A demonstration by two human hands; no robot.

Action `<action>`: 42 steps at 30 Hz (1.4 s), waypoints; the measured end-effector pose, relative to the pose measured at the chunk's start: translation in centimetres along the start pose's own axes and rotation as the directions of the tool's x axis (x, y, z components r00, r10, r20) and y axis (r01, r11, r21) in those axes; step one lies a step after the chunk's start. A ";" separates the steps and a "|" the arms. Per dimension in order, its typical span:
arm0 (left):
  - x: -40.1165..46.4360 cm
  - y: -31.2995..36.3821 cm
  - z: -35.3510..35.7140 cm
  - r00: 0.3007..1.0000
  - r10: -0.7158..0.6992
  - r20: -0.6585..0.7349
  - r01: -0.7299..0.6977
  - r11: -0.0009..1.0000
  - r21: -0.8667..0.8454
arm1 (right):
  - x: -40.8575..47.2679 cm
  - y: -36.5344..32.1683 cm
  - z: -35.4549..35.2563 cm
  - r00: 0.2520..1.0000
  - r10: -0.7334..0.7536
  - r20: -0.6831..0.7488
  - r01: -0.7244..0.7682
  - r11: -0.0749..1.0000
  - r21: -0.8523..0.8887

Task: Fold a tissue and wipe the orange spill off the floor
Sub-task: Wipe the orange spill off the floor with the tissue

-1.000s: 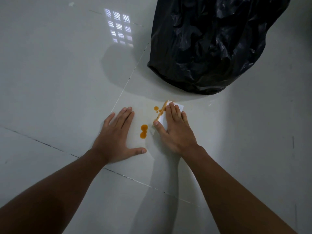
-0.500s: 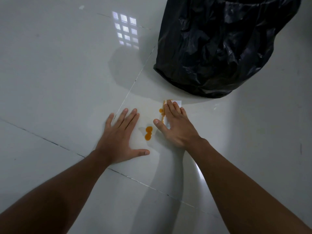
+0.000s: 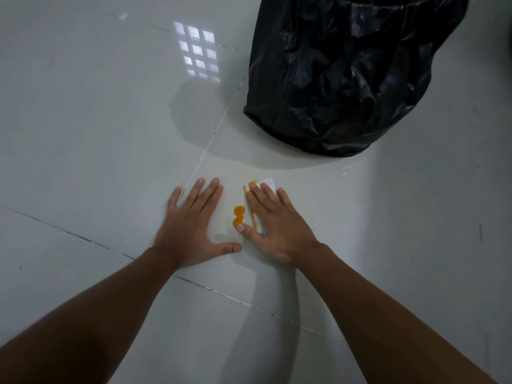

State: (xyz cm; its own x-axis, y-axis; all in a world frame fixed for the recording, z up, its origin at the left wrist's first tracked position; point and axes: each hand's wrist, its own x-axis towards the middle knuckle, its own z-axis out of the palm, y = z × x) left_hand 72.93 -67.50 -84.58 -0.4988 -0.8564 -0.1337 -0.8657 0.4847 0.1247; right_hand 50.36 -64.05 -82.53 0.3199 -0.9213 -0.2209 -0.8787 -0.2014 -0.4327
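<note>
Tissue (image 3: 268,182) slid nearer the spill (image 3: 238,216) on glossy floor (image 3: 83,134).

The floor (image 3: 83,134) lies bare and open to the left and near side of both hands, while the big black bag (image 3: 346,73) blocks the far right, and only a thin gap holding the spill (image 3: 238,216) parts the hands.

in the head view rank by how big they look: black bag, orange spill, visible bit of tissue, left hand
1. black bag
2. left hand
3. tissue, mostly hidden under the right hand
4. orange spill, close to the tissue's visible part
</note>
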 end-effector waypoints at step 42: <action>-0.9 -0.5 -0.3 0.997 0.077 0.022 -0.077 0.997 -0.008 | 0.7 -4.8 4.4 0.944 0.254 -0.209 -0.285 0.949 -0.136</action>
State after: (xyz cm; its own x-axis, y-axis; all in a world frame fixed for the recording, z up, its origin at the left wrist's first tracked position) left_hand 73.79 -67.05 -84.25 -0.5646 -0.8124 -0.1458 -0.8246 0.5476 0.1422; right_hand 56.35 -62.28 -84.43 0.0049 -0.9907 -0.1362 -0.9731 0.0266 -0.2288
